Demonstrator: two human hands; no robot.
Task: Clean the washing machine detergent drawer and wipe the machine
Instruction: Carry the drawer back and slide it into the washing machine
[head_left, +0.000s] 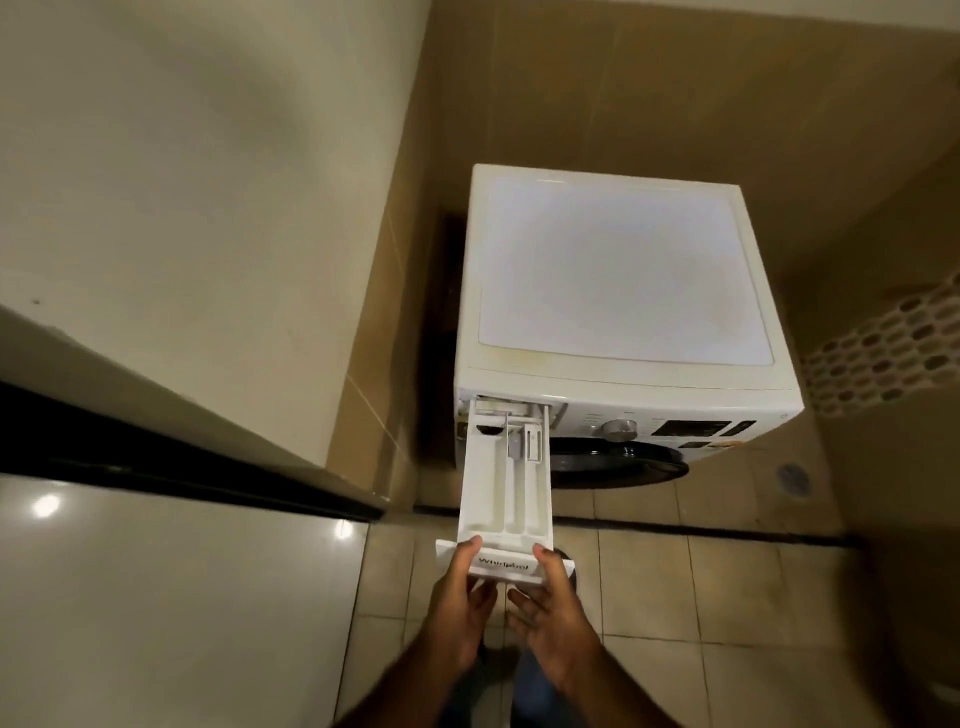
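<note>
At the front left of the washer (618, 270), the drawer (506, 483) is sticking out nearly full length, its long axis running straight from the slot toward the person, w/ the branded front panel at the near end. Both hands are gripping that panel: left hand (460, 603) w/ thumb on top at the left corner and fingers curled under, right hand (553, 608) doing the same at the right corner. Grip is symmetric, so neither hand is nearer; drawer is lying dead ahead of both, away from the body. Back end is still sitting in the slot, approx. just inside. Judging by this, the pull needs to go along that axis, straight back toward the person, prob. w/ a release catch inside; can't tell where that catch is. Compartments are looking pale, dirt unclear.
</note>
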